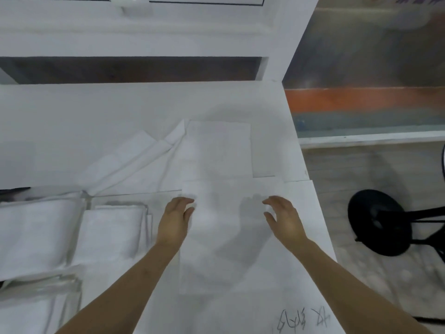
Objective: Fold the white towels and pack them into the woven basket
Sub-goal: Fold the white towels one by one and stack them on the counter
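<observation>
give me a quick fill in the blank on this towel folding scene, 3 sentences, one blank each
1. The towel being folded lies between the left hand and the ____ hand.
2. The stack of folded towels sits to the ____ of the left hand.
3. The stool base on the floor is ____ in colour.

Missing words: right; left; black

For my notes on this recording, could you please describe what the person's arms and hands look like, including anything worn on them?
Both forearms are bare up to the bottom edge of the picture, with no sleeves showing. The left hand and the right hand wear no gloves, and no watch, bracelet or ring shows. The picture is somewhat blurred, so small marks cannot be ruled out.
</observation>
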`<move>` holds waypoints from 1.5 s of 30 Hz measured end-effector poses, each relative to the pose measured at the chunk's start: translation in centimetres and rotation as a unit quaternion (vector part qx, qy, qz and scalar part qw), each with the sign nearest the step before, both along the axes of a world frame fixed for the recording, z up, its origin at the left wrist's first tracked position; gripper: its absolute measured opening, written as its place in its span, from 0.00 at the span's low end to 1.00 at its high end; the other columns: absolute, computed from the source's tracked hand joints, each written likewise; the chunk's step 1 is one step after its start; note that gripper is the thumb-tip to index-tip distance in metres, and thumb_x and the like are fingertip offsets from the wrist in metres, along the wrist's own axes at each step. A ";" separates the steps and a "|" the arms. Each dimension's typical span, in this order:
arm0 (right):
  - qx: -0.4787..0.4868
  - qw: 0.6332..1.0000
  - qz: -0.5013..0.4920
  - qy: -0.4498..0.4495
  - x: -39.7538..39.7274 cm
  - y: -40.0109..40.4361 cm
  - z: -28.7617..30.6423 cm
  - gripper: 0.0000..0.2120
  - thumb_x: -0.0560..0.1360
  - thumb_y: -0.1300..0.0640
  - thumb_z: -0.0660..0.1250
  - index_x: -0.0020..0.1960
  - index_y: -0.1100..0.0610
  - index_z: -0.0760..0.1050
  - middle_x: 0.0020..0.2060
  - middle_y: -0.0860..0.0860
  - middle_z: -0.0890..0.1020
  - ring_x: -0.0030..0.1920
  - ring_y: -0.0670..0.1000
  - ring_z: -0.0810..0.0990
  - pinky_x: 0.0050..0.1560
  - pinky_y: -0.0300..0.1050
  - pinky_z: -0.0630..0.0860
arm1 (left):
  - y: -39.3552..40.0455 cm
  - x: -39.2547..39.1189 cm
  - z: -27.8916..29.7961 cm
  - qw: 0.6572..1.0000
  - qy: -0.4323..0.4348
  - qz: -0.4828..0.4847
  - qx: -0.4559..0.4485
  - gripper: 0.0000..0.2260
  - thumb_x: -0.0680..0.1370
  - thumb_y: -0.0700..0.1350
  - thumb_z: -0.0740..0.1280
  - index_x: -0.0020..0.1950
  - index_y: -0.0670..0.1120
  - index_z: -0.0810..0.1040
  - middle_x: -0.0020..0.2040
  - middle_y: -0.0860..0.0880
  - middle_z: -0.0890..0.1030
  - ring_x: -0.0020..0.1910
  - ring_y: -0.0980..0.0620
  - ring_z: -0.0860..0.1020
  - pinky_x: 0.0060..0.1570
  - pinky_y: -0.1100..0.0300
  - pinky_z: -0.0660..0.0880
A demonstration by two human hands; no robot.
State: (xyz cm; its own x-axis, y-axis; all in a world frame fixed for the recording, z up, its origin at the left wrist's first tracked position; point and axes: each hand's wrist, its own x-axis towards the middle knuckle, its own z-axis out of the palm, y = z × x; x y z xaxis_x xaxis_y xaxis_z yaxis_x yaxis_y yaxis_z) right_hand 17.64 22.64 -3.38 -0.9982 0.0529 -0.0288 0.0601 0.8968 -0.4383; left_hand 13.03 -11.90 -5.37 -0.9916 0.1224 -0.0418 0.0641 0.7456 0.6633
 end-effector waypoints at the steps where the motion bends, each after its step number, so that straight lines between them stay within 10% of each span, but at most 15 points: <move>1: 0.002 1.000 0.009 -0.005 1.3 -0.3 -0.1 0.15 0.75 0.60 0.75 0.61 0.54 0.81 0.62 0.54 0.81 0.64 0.56 0.79 0.62 0.54 0.78 | -0.1 1.1 -0.2 0.999 0.009 -0.030 -0.009 0.10 0.84 0.48 0.63 0.62 0.47 0.80 0.60 0.50 0.79 0.59 0.49 0.75 0.59 0.55 0.74; 9: 0.021 0.991 0.124 -0.044 12.5 -0.1 -0.6 0.11 0.76 0.50 0.72 0.57 0.49 0.81 0.58 0.46 0.80 0.60 0.49 0.78 0.57 0.46 0.76 | -0.6 11.4 -1.0 0.975 0.045 -0.211 -0.058 0.14 0.80 0.55 0.62 0.53 0.50 0.83 0.54 0.53 0.79 0.54 0.51 0.78 0.53 0.54 0.78; 15: 0.058 0.978 0.148 -0.131 15.9 1.3 -1.6 0.20 0.70 0.49 0.76 0.61 0.47 0.78 0.70 0.44 0.76 0.69 0.49 0.74 0.64 0.47 0.75 | -3.6 15.6 -2.5 0.951 0.004 -0.290 -0.109 0.16 0.72 0.54 0.78 0.56 0.55 0.79 0.70 0.54 0.75 0.70 0.53 0.73 0.63 0.58 0.77; 24: 0.018 0.990 0.104 -0.095 15.5 1.0 1.4 0.07 0.76 0.55 0.67 0.52 0.53 0.81 0.48 0.46 0.84 0.50 0.49 0.81 0.50 0.45 0.79 | -3.6 18.1 0.5 0.980 0.056 -0.153 -0.116 0.22 0.83 0.60 0.54 0.60 0.50 0.83 0.56 0.52 0.85 0.54 0.50 0.82 0.56 0.58 0.79; 36: -0.098 0.984 0.024 -0.146 18.3 2.2 9.5 0.06 0.77 0.53 0.65 0.49 0.42 0.75 0.39 0.37 0.81 0.40 0.42 0.78 0.39 0.40 0.74 | -1.9 21.0 10.1 0.995 -0.049 -0.018 0.084 0.05 0.82 0.47 0.68 0.55 0.57 0.80 0.51 0.66 0.80 0.50 0.63 0.79 0.47 0.72 0.71; 45: -0.168 0.970 0.049 -0.169 17.5 2.5 7.9 0.08 0.86 0.51 0.57 0.62 0.40 0.67 0.38 0.54 0.76 0.32 0.46 0.70 0.37 0.50 0.72 | -0.1 17.3 9.0 0.985 -0.127 0.042 0.108 0.03 0.82 0.51 0.67 0.49 0.56 0.80 0.40 0.53 0.82 0.35 0.58 0.74 0.42 0.59 0.73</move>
State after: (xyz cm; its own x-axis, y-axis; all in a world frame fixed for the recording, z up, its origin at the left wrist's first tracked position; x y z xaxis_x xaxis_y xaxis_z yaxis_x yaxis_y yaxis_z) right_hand 35.18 25.15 4.49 -0.9285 -0.1099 -0.3547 0.1737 0.7157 -0.6765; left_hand 30.33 -12.04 3.59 -0.9597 0.0729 -0.2715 -0.1803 0.5814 0.7934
